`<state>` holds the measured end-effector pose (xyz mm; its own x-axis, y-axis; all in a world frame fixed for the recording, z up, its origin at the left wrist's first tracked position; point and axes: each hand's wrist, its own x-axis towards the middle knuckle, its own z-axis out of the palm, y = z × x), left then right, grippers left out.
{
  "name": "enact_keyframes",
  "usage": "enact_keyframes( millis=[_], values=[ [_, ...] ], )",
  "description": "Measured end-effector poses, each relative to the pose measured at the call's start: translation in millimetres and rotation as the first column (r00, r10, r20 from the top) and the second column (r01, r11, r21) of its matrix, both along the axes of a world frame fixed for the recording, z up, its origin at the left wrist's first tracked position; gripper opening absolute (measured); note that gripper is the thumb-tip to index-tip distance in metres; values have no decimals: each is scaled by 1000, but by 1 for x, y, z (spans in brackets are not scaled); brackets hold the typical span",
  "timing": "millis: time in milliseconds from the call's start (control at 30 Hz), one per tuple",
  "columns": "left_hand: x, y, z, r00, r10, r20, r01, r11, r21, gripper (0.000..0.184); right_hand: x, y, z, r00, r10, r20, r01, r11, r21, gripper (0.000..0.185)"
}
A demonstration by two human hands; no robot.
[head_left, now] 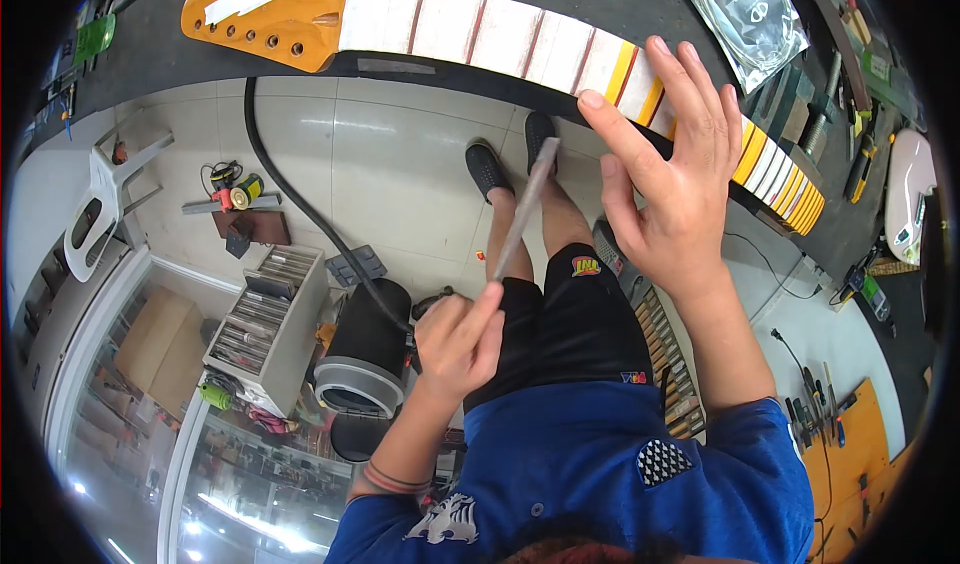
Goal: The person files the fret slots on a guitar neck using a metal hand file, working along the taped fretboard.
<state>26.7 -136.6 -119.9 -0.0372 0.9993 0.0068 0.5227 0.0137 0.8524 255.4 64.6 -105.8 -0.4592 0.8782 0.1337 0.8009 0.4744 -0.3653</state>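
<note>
The left hand [457, 347], closed around a file [527, 207], is nearest, apart from the guitar neck [450, 22]. Farther right, the right hand [675, 169] spreads its fingers over the taped neck, which lies across the table [215, 74]; a plastic bag [745, 14] lies beyond.

i can see bright yellow letters on the black shorts [583, 324], down near the knee. they look a bit like "uni", but i can't tell for sure. higher up on the same leg, close to the blue shirt [590, 454], there is a tiny colored mark, and its letters are too small to read. the shiny clear bag [745, 19] on the bench [440, 76] has a round white sign with tiny print that i can't read.
</note>
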Motion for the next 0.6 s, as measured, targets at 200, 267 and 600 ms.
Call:
enact_keyframes(
  millis=[200,267,600],
  values=[
    [3,11,7,889,257,379,-200,962,-185,31,0,0,2,1000,2,-4,-2,1000,-11,68],
    [15,31,11,717,311,623,-220,950,-220,32,0,0,2,1000,2,2,-2,1000,-17,68],
    [8,62,1,1000,3,-23,0,993,116,57,2,0,-2,1000,6,-19,-6,1000,3,69]
  ],
)
